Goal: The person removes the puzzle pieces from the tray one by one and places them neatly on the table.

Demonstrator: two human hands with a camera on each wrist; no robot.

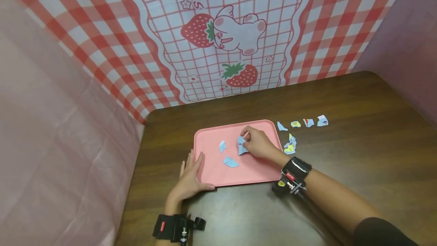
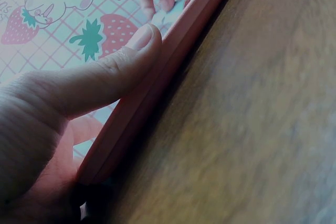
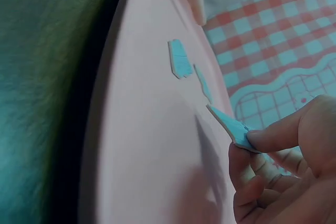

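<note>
My right hand [image 1: 257,143] pinches a flat, light blue puzzle piece [image 1: 242,146] between thumb and fingers, over the pink tray [image 1: 211,174]. In the right wrist view that piece is tilted, held above the tray surface with a shadow below. Two more pale blue pieces lie on the tray: a small one [image 1: 222,146] and a wider one [image 1: 231,162] nearer its front. At the tray's front left corner rests my left hand [image 1: 189,181], fingers spread along the left side. Its thumb [image 2: 118,72] lies straight against the front rim.
Right of the tray, several printed pieces lie on the brown table [image 1: 358,155]: a row at the back, including a yellow one [image 1: 295,124], and a larger colourful one [image 1: 290,145] in front. A strawberry-patterned cloth [image 1: 218,56] hangs behind the table, a pink curtain [image 1: 68,143] at left.
</note>
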